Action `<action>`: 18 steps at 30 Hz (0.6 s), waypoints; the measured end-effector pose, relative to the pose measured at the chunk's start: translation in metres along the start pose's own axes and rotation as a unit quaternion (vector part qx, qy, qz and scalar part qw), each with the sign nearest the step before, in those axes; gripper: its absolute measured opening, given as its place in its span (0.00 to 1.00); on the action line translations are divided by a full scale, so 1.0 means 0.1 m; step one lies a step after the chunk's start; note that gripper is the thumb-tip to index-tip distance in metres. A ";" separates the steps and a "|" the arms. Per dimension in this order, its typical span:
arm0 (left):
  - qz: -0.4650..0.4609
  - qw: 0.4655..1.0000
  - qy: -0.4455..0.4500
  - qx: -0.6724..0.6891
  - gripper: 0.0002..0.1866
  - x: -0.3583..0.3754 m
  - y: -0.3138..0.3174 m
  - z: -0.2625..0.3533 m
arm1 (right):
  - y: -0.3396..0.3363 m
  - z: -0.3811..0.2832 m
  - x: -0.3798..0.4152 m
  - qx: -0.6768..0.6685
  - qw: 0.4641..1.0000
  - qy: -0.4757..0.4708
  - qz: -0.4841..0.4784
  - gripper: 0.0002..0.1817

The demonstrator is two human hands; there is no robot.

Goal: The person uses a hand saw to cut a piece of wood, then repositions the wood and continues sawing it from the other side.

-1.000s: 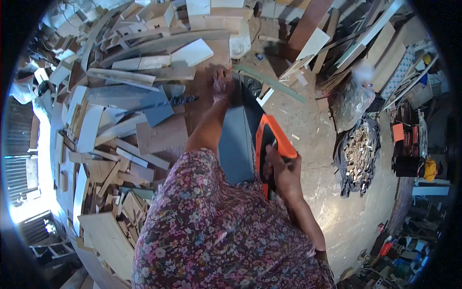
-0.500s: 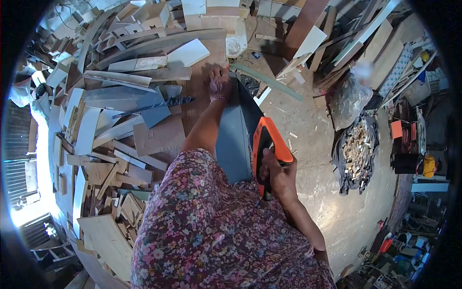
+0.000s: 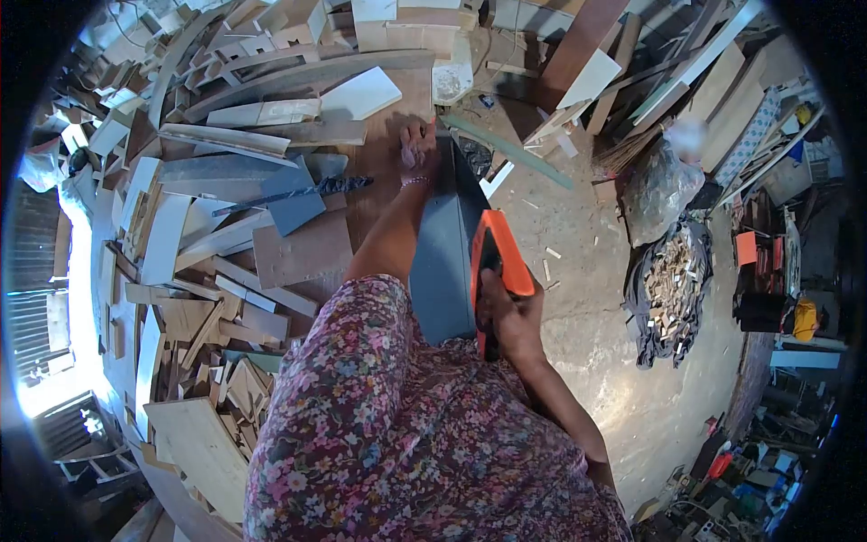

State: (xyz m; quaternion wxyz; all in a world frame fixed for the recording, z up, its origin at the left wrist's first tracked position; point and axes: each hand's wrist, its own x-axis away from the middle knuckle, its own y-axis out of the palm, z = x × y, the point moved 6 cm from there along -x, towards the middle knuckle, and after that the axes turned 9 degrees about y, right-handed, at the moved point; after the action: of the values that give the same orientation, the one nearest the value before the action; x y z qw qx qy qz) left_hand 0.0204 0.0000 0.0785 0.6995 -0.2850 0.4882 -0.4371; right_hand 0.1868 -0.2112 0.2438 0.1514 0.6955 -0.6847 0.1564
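Note:
My right hand [image 3: 515, 316] is wrapped round the orange and black handle [image 3: 506, 262] of a handsaw. The saw's dark blade seems to run forward from the handle along the right side of a grey-blue board [image 3: 438, 271]; its far end is hard to make out. My left hand [image 3: 418, 154] lies over the far left part of that board, beside the brown wooden work surface [image 3: 384, 167], fingers stretched forward. A bracelet is on the left wrist. The near end of the board meets my floral clothing [image 3: 388, 406].
Left of me, many wood offcuts [image 3: 199, 325] lie piled, with a dark-wrapped strip [image 3: 293, 196] across a grey piece. On the right, a dark cloth [image 3: 668, 298] holds wood scraps on the concrete floor [image 3: 587, 271]. Planks [image 3: 582, 45] lean at the back.
My right hand and the saw handle have moved slightly forward and to the left. My left hand stays in place on the board, while the view has shifted a little.

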 end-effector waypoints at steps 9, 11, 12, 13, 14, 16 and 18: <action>0.079 0.994 0.069 -0.031 0.16 0.04 0.15 -0.06 | 0.09 0.11 -0.66 -0.029 0.998 0.032 -0.037 0.08; 0.024 0.998 0.055 -0.011 0.15 0.04 -0.11 0.08 | 0.04 0.12 -0.65 -0.034 0.999 0.017 -0.035 0.09; -0.021 0.999 0.038 0.002 0.14 -0.04 -0.19 0.10 | 0.03 0.02 -0.51 -0.002 0.999 -0.041 -0.035 0.08; -0.015 0.999 0.037 -0.001 0.14 -0.11 -0.15 0.05 | 0.03 -0.01 -0.38 -0.011 0.999 -0.007 -0.035 0.08; 0.006 0.999 0.038 -0.006 0.13 -0.08 -0.07 0.01 | 0.02 0.00 -0.21 -0.022 0.999 0.039 -0.031 0.08; 0.026 0.999 0.040 -0.007 0.13 -0.02 -0.01 0.02 | -0.03 -0.05 -0.02 -0.026 0.999 0.036 -0.018 0.07; 0.051 0.998 0.029 0.034 0.11 -0.02 -0.01 -0.01 | -0.01 -0.07 -0.05 -0.027 0.999 0.027 -0.012 0.08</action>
State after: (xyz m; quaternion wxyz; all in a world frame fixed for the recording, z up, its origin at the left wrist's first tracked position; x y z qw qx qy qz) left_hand 0.0194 0.0015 0.0799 0.7157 -0.2231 0.5075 -0.4248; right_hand 0.1877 -0.2031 0.2482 0.1903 0.6948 -0.6762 0.1542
